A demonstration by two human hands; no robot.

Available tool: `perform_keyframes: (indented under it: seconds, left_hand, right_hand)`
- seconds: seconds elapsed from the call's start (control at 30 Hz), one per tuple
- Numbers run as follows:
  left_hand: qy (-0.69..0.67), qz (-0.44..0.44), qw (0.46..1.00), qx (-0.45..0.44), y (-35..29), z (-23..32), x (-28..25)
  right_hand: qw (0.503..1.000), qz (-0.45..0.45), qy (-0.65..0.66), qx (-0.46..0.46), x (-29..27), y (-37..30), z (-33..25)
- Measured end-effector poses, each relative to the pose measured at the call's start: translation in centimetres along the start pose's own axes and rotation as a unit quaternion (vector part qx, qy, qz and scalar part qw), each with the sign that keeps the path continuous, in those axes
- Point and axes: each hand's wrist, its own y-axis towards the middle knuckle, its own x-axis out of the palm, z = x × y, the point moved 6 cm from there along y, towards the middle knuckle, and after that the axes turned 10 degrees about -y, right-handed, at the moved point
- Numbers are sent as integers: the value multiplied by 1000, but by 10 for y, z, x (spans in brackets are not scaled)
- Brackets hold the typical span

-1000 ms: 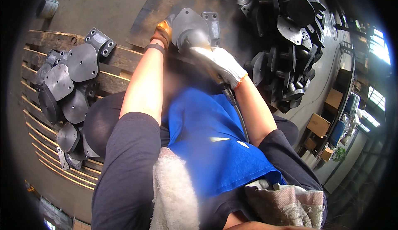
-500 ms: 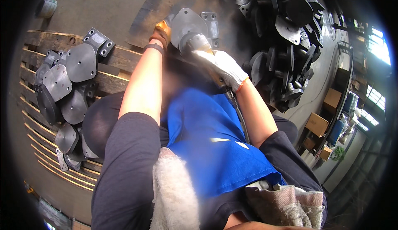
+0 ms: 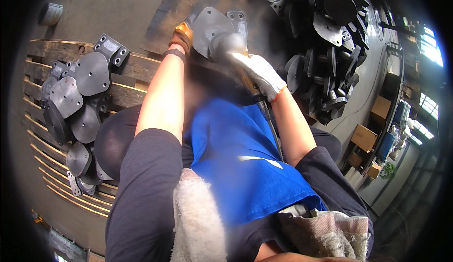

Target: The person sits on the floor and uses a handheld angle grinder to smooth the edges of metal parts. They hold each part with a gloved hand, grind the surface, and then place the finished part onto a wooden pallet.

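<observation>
A grey metal bracket (image 3: 205, 28), with a rounded flange plate and a drilled block, lies on the dark work board ahead of me. My left hand (image 3: 183, 35), in an orange and dark glove, is closed on the flange's left edge; its fingertips are partly hidden. Wrapped in a white glove, my right hand (image 3: 259, 75) grips a power grinder (image 3: 249, 83) with a yellowish body and a dark cord trailing toward me. The grinder's blurred round head (image 3: 234, 43) is over the bracket's lower part; whether it touches cannot be made out.
On my left, a slatted wooden pallet (image 3: 141, 66) bears several similar brackets (image 3: 92, 73). A large heap of dark brackets (image 3: 325, 49) stands at the right. A metal can (image 3: 50, 14) is on the floor at far left; cardboard boxes (image 3: 363, 138) sit on shelving at right.
The grinder's head has shifted slightly away from me and to the right over the bracket, my right hand moving with it. My left hand keeps its place on the flange.
</observation>
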Motion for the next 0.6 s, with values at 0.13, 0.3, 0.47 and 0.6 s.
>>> perform_keyframes:
  seconds: [0.13, 0.3, 0.47, 0.6]
  left_hand:
    - [-12, -9, 1000, -17, 9, 2, 23]
    - [-63, -1, 998, -13, 27, 4, 45]
    - [-68, -2, 997, -48, -8, -5, -10]
    - [-234, -15, 971, -55, 7, -13, 11]
  right_hand:
    - [998, 0, 63, 32, 6, -5, 6]
    - [1000, -10, 18, 15, 0, 1, 2]
    - [999, -11, 43, 18, 7, -8, 2]
    - [998, -32, 50, 11, 10, -2, 6]
